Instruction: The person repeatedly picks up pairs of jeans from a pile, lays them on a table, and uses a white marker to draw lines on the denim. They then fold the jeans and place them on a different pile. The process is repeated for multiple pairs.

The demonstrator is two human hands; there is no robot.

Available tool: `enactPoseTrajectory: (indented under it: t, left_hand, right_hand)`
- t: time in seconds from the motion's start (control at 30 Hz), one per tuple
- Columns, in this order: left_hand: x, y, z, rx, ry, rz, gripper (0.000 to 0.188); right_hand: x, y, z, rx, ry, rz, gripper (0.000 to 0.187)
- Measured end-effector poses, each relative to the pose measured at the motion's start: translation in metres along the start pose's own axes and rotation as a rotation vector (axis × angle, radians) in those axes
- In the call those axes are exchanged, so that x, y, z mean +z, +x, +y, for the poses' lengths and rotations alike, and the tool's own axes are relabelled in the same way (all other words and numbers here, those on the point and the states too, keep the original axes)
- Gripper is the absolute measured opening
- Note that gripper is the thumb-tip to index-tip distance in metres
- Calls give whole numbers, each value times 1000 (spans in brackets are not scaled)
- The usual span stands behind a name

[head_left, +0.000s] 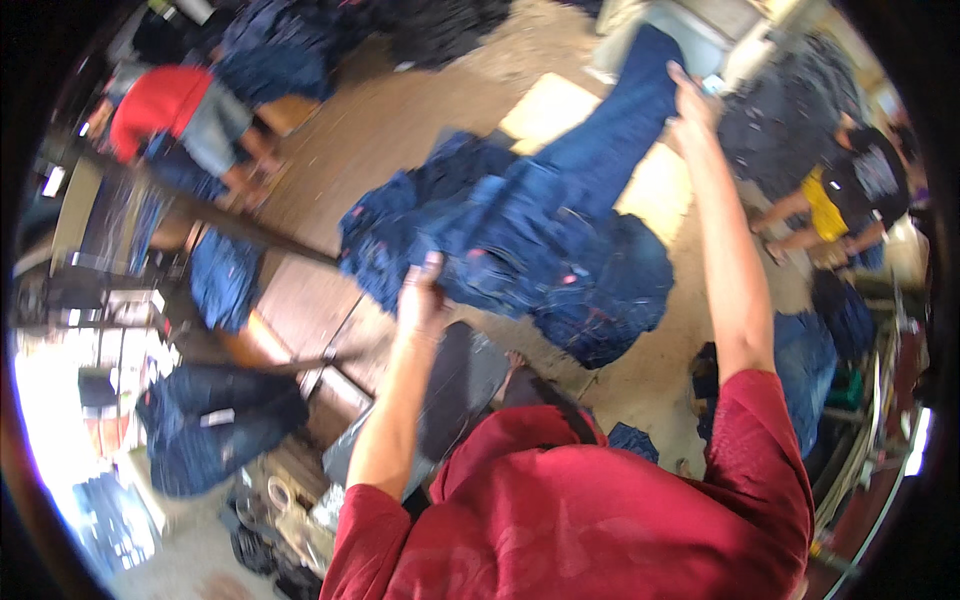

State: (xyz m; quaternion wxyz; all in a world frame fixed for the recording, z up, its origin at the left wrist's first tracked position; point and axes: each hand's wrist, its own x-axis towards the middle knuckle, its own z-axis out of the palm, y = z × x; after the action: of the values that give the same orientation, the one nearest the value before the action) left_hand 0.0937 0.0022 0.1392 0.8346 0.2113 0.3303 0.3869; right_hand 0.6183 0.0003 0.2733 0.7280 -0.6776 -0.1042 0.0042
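A pair of dark blue jeans (585, 160) is stretched out in front of me above a heap of similar jeans (615, 285). Far to the right, my right hand (690, 102) is closed on the end of a raised trouser leg. My left hand (422, 295) is closed on denim at the near left edge, thumb up; most of its fingers are hidden. Where the held pair ends and the heap under it begins is hard to make out.
Folded jeans (220, 425) rest at the left by a dark metal bar (250, 225). A person in a red top (165, 105) bends over at the far left; another in yellow shorts (825, 210) is at the right beside a dark garment pile (785, 120). Pale sheets (660, 190) lie beyond the heap.
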Motion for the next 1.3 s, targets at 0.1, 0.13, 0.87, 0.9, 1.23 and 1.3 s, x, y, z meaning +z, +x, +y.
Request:
enactPoseTrajectory:
  t: [0.1,0.13,0.87,0.9,1.23,1.3]
  left_hand:
    - [31,46,53,-3,109,-50,46]
    - [36,62,69,76,98,-179,47]
    - [-177,-86,45,188,1115,670,24]
    - [-150,-81,35,306,1184,517,23]
    - [75,-21,-143,-486,731,-230,66]
    - [80,5,-164,-579,256,-89,73]
  right_hand:
    - [15,41,-29,-18,218,-13,47]
    - [11,46,-33,-55,148,-131,46]
    - [-277,-244,288,-741,-1437,-958,53]
    - [-275,-240,284,-600,-1362,-974,46]
    - [-170,-260,137,-367,-663,-727,34]
    - [-158,-301,112,-396,-624,-773,35]
